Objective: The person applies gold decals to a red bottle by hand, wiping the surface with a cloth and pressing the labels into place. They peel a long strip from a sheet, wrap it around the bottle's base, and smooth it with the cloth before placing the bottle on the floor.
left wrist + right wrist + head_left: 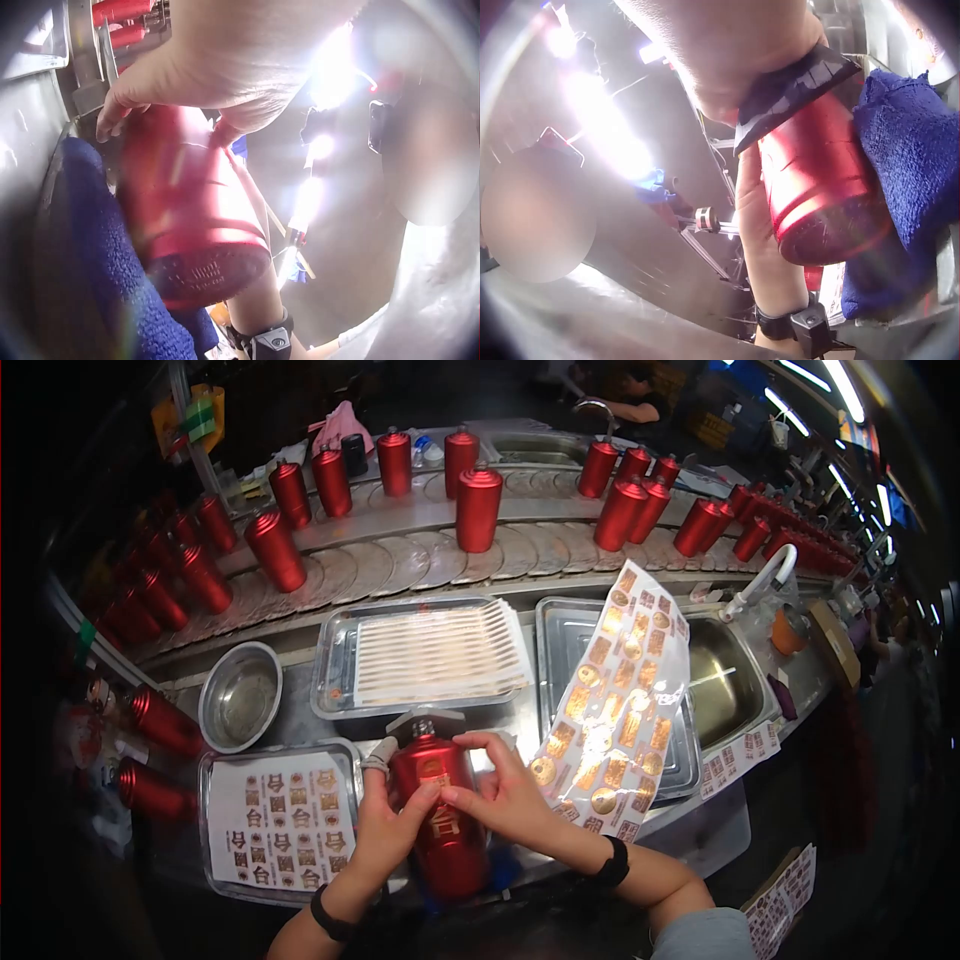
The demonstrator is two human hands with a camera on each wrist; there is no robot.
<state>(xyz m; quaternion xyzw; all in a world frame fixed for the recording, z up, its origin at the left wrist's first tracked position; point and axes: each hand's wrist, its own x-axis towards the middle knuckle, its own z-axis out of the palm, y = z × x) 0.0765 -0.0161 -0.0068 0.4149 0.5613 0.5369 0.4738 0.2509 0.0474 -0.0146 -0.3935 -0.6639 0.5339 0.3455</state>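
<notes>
A red bottle with gold characters on its front leans between both hands, its neck pointing away from me. My left hand grips its left side, with the thumb on the front by the gold lettering. From the right, my right hand holds it, thumb tip close to the left thumb and index finger reaching up near the shoulder. A finger of the left hand wears a pale cover. The left wrist view shows the bottle's base facing back, beside a blue towel.
Left of the bottle lies a tray with a sticker sheet. A steel bowl, a tray of striped sheets and a gold-sticker sheet sit beyond. Further back, a conveyor carries several red bottles; a sink is right.
</notes>
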